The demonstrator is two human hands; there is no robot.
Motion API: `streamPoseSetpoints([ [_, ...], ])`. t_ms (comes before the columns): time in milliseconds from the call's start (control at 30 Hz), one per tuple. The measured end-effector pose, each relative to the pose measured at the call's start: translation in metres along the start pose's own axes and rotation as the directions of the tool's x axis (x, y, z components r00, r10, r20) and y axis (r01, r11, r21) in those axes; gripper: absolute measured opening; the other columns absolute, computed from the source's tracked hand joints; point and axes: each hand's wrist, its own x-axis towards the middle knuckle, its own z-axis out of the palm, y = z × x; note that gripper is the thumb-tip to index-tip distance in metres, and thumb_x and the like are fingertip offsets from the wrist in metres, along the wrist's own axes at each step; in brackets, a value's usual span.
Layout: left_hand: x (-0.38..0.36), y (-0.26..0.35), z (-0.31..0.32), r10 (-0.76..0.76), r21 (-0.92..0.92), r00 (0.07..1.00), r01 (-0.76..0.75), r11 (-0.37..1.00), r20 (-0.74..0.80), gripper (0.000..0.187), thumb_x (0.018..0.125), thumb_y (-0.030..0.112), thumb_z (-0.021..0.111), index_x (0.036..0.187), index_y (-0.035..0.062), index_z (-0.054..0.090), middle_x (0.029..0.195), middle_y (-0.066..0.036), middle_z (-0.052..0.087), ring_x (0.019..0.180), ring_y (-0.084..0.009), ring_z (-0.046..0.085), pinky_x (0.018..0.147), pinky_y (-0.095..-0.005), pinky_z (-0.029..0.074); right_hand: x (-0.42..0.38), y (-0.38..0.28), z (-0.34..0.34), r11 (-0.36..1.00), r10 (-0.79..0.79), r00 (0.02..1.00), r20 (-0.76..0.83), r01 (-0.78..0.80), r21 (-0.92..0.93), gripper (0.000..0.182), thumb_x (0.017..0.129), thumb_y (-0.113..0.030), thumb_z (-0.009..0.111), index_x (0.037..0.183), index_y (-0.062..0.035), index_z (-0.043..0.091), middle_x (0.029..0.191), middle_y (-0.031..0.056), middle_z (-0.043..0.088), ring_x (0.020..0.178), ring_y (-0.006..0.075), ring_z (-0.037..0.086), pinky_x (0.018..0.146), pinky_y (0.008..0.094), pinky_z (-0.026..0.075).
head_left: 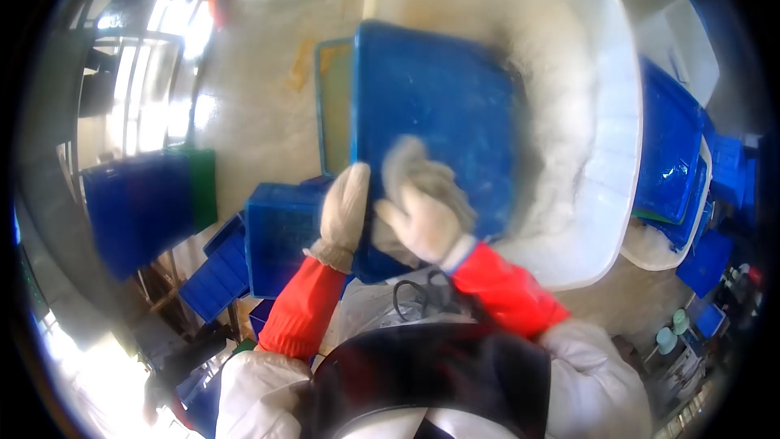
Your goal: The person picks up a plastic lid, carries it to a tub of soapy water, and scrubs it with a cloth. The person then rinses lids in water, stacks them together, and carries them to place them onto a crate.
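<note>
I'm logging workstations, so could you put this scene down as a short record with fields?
Left hand: gloved, at the tray's near left edge
Right hand: gloved, pressing a grey cloth to the tray
Tray: blue, partly over the tub
Tub: white, contents unclear
Left side: blue crate
Blur: cloth, right hand

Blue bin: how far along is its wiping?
Looks done: the blue bin is in place over the white tub's left side, the left hand at its edge. In hand: the right hand holds a grey cloth against it, apparently mid-wipe. Left: probably more of that face, where faint pale marks show; no area can be confirmed finished.
</note>
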Motion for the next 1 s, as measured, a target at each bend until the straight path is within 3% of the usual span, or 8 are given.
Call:
streamPoseSetpoints([
  [100,-0.031,-0.007,-0.020,-0.193,-0.345,0.980,0.200,0.917,0.057,0.040,0.103,0.034,0.057,0.120,-0.0019,0.064,0.104,-0.005,0.067,0.098,-0.0121,0.058,0.088,-0.0272,0.047,0.084,-0.008,-0.005,0.874,-0.477,0.878,-0.031,0.470,-0.126,0.035,0.096,-0.034,0.058,0.118,-0.0070,0.062,0.096,0.0229,0.068,0.078,0.0359,0.068,0.069,0.0452,0.055],
  [133,-0.040,0.031,-0.030,-0.255,-0.113,0.963,0.263,0.958,0.082,0.033,0.101,0.026,0.062,0.120,-0.0012,0.064,0.099,-0.003,0.066,0.092,-0.0101,0.059,0.083,-0.0252,0.048,0.116,0.003,0.000,0.704,-0.679,0.733,-0.032,0.638,-0.312,0.037,0.096,-0.034,0.057,0.122,-0.0080,0.063,0.098,0.0216,0.068,0.080,0.0347,0.068,0.070,0.0453,0.055],
  [233,-0.072,0.060,-0.059,-0.266,-0.196,0.964,0.263,0.945,0.011,0.028,0.096,0.016,0.068,0.118,-0.0010,0.064,0.097,-0.002,0.067,0.085,-0.0092,0.061,0.075,-0.0240,0.050,0.167,0.036,-0.016,0.974,-0.227,0.967,-0.116,0.222,-0.055,0.042,0.099,-0.038,0.050,0.129,-0.0106,0.061,0.100,0.0204,0.069,0.093,0.0354,0.068,0.076,0.0446,0.054],
  [433,-0.127,0.080,-0.098,-0.224,-0.236,0.942,0.165,0.958,-0.249,0.022,0.095,0.010,0.064,0.114,0.0003,0.064,0.097,-0.002,0.067,0.081,-0.0084,0.061,0.072,-0.0224,0.051,0.044,0.207,-0.024,0.905,0.397,0.916,-0.052,-0.400,-0.143,0.040,0.096,-0.041,0.053,0.124,-0.0128,0.063,0.110,0.0245,0.068,0.107,0.0428,0.063,0.092,0.0485,0.049],
  [567,-0.152,0.124,-0.101,0.003,-0.133,0.965,-0.039,0.990,-0.264,0.033,0.090,0.007,0.065,0.123,-0.0007,0.063,0.099,-0.004,0.067,0.083,-0.0100,0.062,0.074,-0.0223,0.051,-0.082,0.220,-0.022,0.851,0.454,0.777,0.435,-0.234,-0.471,0.031,0.095,-0.032,0.057,0.124,-0.0222,0.064,0.111,0.0181,0.071,0.104,0.0391,0.066,0.088,0.0472,0.052],
  [800,-0.157,0.251,-0.032,0.413,0.087,0.911,-0.409,0.908,-0.025,0.059,0.073,0.005,0.071,0.129,-0.0092,0.058,0.109,-0.014,0.069,0.088,-0.0202,0.066,0.078,-0.0274,0.055,-0.173,0.203,-0.103,0.957,0.247,0.969,-0.020,-0.247,-0.152,0.024,0.094,-0.029,0.058,0.114,-0.0181,0.063,0.097,0.0157,0.071,0.094,0.0401,0.066,0.082,0.0505,0.051],
  [867,-0.156,0.288,-0.005,0.597,0.294,0.732,-0.680,0.672,0.329,0.062,0.069,0.003,0.069,0.129,-0.0098,0.057,0.099,-0.014,0.071,0.078,-0.0188,0.066,0.069,-0.0284,0.056,-0.190,0.193,-0.121,0.890,0.359,0.930,-0.077,-0.366,-0.272,0.020,0.095,-0.028,0.057,0.109,-0.0147,0.062,0.099,0.0147,0.071,0.094,0.0396,0.066,0.081,0.0496,0.051],
  [1000,-0.149,0.338,0.101,0.602,0.152,-0.042,-0.951,-0.268,0.797,0.056,0.075,0.009,0.071,0.128,-0.0032,0.059,0.081,-0.010,0.071,0.063,-0.0195,0.066,0.062,-0.0307,0.056,-0.219,0.194,-0.118,0.965,0.190,0.950,-0.249,-0.227,-0.130,0.019,0.098,-0.022,0.052,0.101,-0.0063,0.062,0.082,0.0144,0.067,0.072,0.0333,0.064,0.071,0.0400,0.052],
])
